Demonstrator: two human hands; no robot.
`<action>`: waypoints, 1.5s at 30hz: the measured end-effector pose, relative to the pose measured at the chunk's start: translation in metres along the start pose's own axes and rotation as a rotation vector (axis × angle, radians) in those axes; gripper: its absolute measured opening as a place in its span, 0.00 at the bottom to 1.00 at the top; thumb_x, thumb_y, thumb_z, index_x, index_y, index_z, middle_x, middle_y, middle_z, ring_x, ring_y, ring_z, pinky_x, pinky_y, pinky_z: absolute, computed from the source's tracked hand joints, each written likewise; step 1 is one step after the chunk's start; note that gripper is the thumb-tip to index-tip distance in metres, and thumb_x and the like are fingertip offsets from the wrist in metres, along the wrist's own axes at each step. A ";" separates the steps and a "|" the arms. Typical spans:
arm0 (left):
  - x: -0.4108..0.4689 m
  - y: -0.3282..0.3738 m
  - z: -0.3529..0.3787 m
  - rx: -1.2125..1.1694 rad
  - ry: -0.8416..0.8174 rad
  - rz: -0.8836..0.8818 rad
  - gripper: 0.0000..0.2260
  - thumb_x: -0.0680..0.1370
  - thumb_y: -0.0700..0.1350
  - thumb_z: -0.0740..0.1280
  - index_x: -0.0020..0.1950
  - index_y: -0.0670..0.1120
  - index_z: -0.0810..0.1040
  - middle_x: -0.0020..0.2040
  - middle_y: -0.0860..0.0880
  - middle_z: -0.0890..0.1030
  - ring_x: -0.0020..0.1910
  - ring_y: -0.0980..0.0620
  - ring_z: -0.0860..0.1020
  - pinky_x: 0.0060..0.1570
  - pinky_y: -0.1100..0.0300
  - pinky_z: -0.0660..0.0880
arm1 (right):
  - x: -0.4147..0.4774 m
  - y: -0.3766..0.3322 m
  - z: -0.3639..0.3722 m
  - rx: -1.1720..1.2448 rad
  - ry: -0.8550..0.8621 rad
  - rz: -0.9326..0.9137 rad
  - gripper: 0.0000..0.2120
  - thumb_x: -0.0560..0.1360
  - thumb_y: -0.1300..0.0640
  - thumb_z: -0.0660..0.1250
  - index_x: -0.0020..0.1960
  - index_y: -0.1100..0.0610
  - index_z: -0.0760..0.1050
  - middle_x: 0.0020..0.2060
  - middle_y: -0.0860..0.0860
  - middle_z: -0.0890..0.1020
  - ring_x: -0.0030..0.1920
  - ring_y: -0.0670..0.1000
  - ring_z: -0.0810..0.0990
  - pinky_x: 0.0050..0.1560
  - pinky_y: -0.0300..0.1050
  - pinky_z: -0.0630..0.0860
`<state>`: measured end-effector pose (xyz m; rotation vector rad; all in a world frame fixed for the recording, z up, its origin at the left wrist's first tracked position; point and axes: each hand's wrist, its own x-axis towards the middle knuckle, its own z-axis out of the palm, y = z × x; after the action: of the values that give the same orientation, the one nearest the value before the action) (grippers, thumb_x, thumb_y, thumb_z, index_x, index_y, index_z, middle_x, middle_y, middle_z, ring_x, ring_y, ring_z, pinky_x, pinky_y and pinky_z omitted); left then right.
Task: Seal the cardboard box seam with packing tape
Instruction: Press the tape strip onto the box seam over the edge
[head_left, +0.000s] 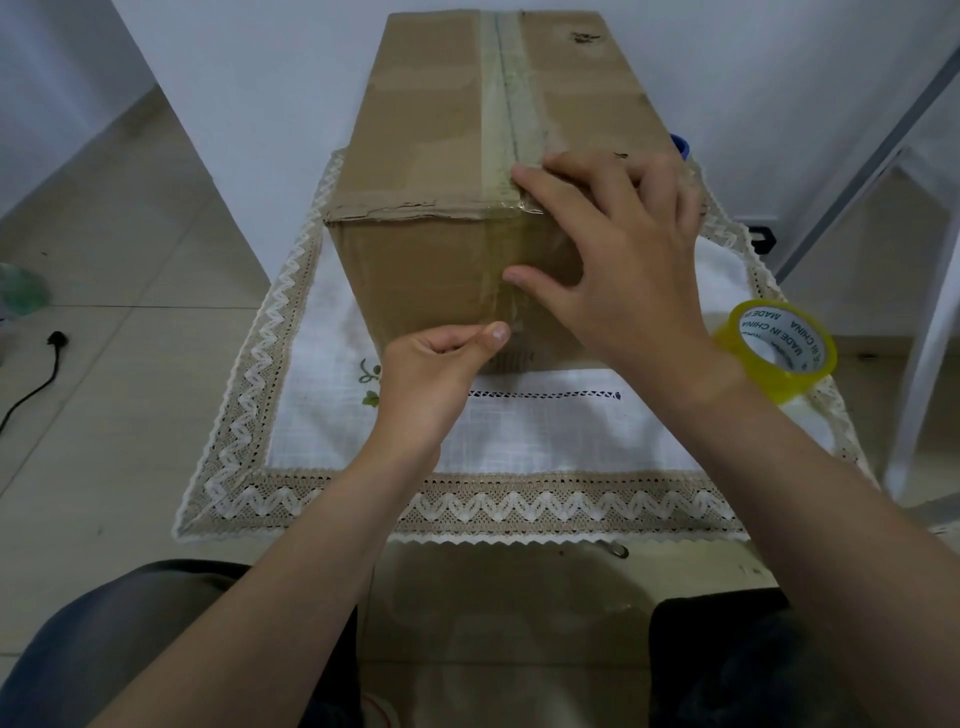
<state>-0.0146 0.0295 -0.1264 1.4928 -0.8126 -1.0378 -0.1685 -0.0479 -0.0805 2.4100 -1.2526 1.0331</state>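
Cardboard box (431, 156) sits lengthwise on a small bench (519, 571) covered by a white cloth with lace zigzag trim (545, 436). Box flaps closed; a strip of clear packing tape (506, 104) runs along the top centre seam and folds over the near top edge down the front face. Tape looks wrinkled where it bends over the edge.

Right hand (618, 260) is spread open, palm down over the near right corner of the box, fingers (540, 182) pressing on the top by the tape, thumb on the front face against the tape strip. Not gripping anything, just pressing flat.

Left hand (436, 374) is low at the front face, fingers curled in, thumb tip touching the lower end of the tape strip near the box bottom. Cannot tell if it pinches the tape end or only presses it.

Roll of yellowish packing tape (779, 348) rests tilted on the cloth at the right edge of the bench, apart from the box, inner core printed "MADE IN CHINA". Blue object (680, 145) peeks out behind the box's right side, mostly hidden.

Tiled floor (104, 260) around; black cable with plug (47, 364) on the left. Person's knees in dark trousers at bottom.
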 end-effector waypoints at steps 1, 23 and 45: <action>-0.001 0.001 0.000 0.002 -0.002 0.000 0.02 0.76 0.48 0.77 0.45 0.54 0.86 0.29 0.61 0.84 0.34 0.67 0.83 0.33 0.78 0.72 | -0.001 0.000 -0.001 -0.008 -0.015 -0.007 0.35 0.71 0.35 0.72 0.75 0.44 0.72 0.71 0.47 0.75 0.67 0.59 0.73 0.67 0.56 0.62; -0.008 0.011 0.006 -0.005 -0.017 -0.016 0.09 0.78 0.46 0.75 0.55 0.43 0.86 0.40 0.63 0.72 0.44 0.65 0.67 0.41 0.73 0.78 | 0.009 -0.018 0.001 0.004 0.160 0.152 0.22 0.75 0.30 0.66 0.55 0.47 0.83 0.53 0.46 0.82 0.55 0.59 0.76 0.58 0.60 0.71; -0.008 0.015 0.003 -0.037 -0.012 -0.044 0.10 0.79 0.44 0.74 0.57 0.41 0.86 0.40 0.62 0.72 0.43 0.65 0.64 0.61 0.52 0.62 | 0.012 -0.024 0.003 -0.032 0.148 0.220 0.28 0.76 0.26 0.60 0.53 0.50 0.79 0.54 0.50 0.80 0.57 0.59 0.75 0.57 0.58 0.68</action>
<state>-0.0203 0.0332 -0.1101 1.4805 -0.7678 -1.0901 -0.1434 -0.0424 -0.0715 2.1637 -1.4927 1.2156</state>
